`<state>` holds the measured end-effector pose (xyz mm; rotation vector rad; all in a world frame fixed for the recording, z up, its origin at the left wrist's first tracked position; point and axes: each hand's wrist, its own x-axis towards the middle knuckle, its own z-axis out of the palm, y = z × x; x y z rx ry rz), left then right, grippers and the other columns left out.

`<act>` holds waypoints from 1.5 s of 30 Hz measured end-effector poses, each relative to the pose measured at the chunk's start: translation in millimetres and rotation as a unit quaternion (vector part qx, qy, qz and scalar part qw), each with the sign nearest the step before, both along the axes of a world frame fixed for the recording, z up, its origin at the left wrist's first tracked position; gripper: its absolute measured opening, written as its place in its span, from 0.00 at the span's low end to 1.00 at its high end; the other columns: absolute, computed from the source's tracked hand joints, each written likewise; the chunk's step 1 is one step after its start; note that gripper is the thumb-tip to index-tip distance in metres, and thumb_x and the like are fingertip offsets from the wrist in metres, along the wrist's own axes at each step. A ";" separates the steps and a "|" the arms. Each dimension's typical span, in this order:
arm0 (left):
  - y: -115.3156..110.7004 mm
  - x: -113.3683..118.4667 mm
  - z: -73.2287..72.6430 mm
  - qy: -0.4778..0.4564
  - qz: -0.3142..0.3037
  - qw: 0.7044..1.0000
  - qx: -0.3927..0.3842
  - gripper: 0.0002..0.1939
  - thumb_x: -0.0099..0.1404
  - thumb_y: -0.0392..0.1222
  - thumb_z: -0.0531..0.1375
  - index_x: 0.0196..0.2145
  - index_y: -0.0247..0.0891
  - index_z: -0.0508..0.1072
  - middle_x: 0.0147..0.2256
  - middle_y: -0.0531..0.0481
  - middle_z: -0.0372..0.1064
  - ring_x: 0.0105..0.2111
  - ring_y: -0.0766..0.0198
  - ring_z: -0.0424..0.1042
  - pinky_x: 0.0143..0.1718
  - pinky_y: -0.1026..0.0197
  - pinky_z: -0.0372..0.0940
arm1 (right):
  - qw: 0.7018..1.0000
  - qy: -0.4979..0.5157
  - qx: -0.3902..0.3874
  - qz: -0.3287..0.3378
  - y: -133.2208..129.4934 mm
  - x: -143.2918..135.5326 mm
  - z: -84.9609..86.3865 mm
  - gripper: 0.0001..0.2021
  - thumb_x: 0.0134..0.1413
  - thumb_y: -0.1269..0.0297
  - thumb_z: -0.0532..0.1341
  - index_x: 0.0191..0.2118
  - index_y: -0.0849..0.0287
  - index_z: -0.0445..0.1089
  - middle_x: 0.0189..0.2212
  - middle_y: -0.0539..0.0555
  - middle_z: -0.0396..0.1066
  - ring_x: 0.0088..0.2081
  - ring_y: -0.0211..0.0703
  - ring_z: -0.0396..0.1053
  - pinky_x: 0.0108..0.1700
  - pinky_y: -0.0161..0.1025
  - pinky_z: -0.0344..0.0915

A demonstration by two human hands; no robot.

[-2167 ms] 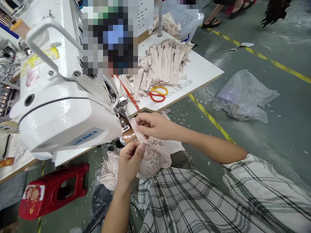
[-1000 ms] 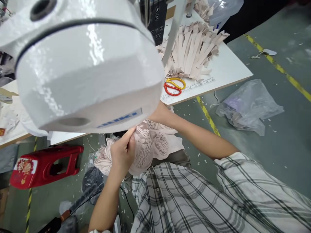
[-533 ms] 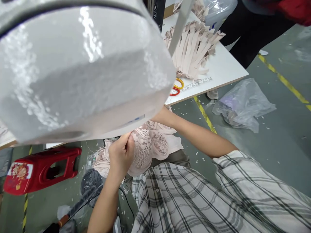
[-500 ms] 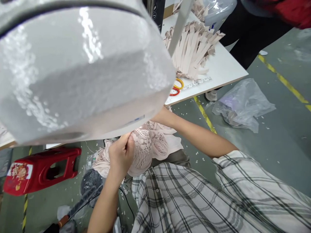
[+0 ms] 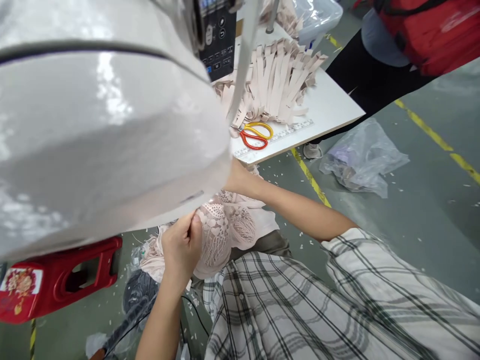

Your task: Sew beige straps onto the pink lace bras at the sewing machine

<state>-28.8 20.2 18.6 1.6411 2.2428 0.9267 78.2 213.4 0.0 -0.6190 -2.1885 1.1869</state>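
A pale pink lace garment [image 5: 215, 237] with cup shapes hangs over my lap, below the large white machine head [image 5: 112, 140]. My left hand [image 5: 182, 245] is closed on the garment's upper left edge, thumb pressed against the curled fingers, close under the machine's lower rim. My right hand [image 5: 235, 176] reaches in from the right and passes behind the machine head at the garment's upper edge. Its fingers are hidden there, so what they hold does not show. More gathered pink fabric [image 5: 153, 255] lies left of my left wrist.
Scissors [image 5: 257, 136] with yellow and red handles lie by a ruler on the white table [image 5: 337, 107], beside a pile of beige strips [image 5: 273, 82]. A person in black trousers [image 5: 367, 75] stands behind. A red stool [image 5: 75, 275] and plastic bag [image 5: 365, 157] are on the floor.
The view has shifted, so the machine head sits further left and lower, and the scissors and a control panel now show more fully. My hands keep nearly the same places at the garment.
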 end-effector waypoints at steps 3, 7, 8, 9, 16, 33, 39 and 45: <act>0.1 0.1 0.0 0.011 0.000 1.000 0.004 0.16 0.69 0.38 0.56 0.51 0.42 0.78 0.48 0.48 0.78 0.47 0.57 0.78 0.45 0.63 0.72 | 0.999 0.025 0.038 -0.019 0.7 -1.2 -4.2 0.08 0.49 0.75 0.55 0.35 0.57 0.63 0.41 0.56 0.67 0.46 0.48 0.66 0.49 0.45 0.64; 0.3 1.4 2.9 0.020 -0.003 1.000 0.017 0.15 0.69 0.38 0.56 0.50 0.41 0.78 0.48 0.48 0.78 0.47 0.58 0.78 0.48 0.62 0.72 | 0.997 0.060 0.052 -0.025 0.9 -0.8 -5.2 0.09 0.47 0.76 0.55 0.35 0.57 0.63 0.40 0.55 0.67 0.44 0.47 0.67 0.46 0.42 0.63; 0.2 1.7 3.5 0.022 -0.001 1.000 0.019 0.15 0.69 0.38 0.56 0.49 0.41 0.79 0.48 0.48 0.78 0.46 0.58 0.78 0.48 0.62 0.72 | 0.996 0.063 0.052 -0.026 1.0 -0.7 -5.2 0.09 0.47 0.76 0.55 0.35 0.57 0.64 0.40 0.55 0.68 0.45 0.47 0.66 0.46 0.42 0.63; 0.0 1.9 4.1 0.023 0.001 1.000 0.020 0.15 0.69 0.38 0.57 0.49 0.41 0.79 0.47 0.48 0.79 0.46 0.58 0.79 0.48 0.62 0.72 | 0.996 0.063 0.051 -0.028 1.1 -0.7 -5.4 0.09 0.47 0.76 0.55 0.35 0.57 0.64 0.40 0.55 0.68 0.45 0.47 0.66 0.46 0.42 0.63; -2.2 1.7 5.2 0.030 0.017 0.999 0.019 0.14 0.69 0.38 0.56 0.48 0.41 0.79 0.46 0.48 0.79 0.43 0.59 0.79 0.44 0.62 0.73 | 0.996 0.055 0.053 -0.039 1.0 -4.4 -9.5 0.08 0.49 0.75 0.57 0.35 0.57 0.65 0.41 0.54 0.68 0.43 0.45 0.66 0.43 0.40 0.62; -7.0 -5.1 1.1 0.031 0.036 0.997 0.056 0.13 0.68 0.36 0.57 0.44 0.39 0.80 0.42 0.47 0.80 0.40 0.61 0.80 0.39 0.65 0.71 | 0.997 0.053 0.052 -0.034 1.2 -9.4 -9.2 0.06 0.49 0.75 0.59 0.33 0.57 0.66 0.42 0.55 0.68 0.42 0.46 0.68 0.43 0.42 0.65; -8.0 -7.1 2.2 0.035 0.044 0.997 0.062 0.12 0.68 0.36 0.57 0.43 0.39 0.81 0.41 0.48 0.80 0.39 0.61 0.80 0.38 0.65 0.71 | 0.998 0.050 0.041 -0.029 0.1 -8.8 -6.2 0.06 0.49 0.75 0.59 0.34 0.58 0.67 0.43 0.55 0.68 0.43 0.46 0.69 0.44 0.43 0.65; -8.8 -9.3 0.5 0.022 0.052 0.997 0.060 0.12 0.68 0.37 0.57 0.43 0.40 0.80 0.40 0.48 0.80 0.38 0.62 0.79 0.37 0.65 0.69 | 0.998 0.038 0.039 -0.035 -0.4 -9.9 -5.4 0.04 0.51 0.74 0.59 0.33 0.58 0.67 0.43 0.55 0.67 0.41 0.45 0.68 0.42 0.42 0.64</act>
